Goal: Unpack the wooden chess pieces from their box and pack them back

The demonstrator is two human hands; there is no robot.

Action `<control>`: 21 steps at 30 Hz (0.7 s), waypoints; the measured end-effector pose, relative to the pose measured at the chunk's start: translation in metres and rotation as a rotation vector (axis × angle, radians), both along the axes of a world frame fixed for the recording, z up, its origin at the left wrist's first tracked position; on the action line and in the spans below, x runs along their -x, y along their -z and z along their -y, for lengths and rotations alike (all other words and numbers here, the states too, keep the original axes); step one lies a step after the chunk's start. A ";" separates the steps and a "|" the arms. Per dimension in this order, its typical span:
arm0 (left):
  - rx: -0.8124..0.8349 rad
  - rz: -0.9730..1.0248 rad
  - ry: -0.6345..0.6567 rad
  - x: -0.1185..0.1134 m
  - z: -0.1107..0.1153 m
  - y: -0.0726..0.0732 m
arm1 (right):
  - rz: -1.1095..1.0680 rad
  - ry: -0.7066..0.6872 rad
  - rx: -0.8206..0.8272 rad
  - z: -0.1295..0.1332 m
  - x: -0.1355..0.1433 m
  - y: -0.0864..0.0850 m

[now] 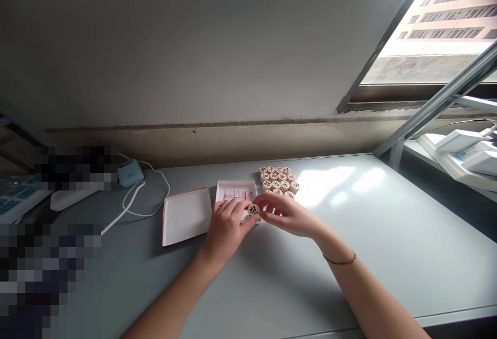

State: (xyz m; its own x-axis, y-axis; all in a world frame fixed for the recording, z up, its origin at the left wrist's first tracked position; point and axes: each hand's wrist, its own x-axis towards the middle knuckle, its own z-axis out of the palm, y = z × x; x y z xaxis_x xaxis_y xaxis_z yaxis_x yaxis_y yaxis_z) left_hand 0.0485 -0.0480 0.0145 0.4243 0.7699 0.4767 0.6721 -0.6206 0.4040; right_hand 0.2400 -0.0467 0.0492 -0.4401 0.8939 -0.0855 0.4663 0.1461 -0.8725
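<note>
A round wooden chess piece with a black character is held upright between my two hands, in front of the open box. My left hand grips its left side with thumb and fingers. On its right side, the fingertips of my right hand also pinch it. The white box has a red grid drawing inside, and my left hand hides part of it. Rows of similar pieces with red and black characters stand right of the box, partly behind my right hand. The box lid lies to the left, hollow side up.
A blue charger with white cables lies at the left of the grey table. Behind it stands a wall, with a window at the upper right. White devices sit on a shelf at the right.
</note>
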 end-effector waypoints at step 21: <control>0.073 -0.069 0.022 0.000 0.001 0.003 | 0.194 0.383 0.353 -0.012 -0.109 0.003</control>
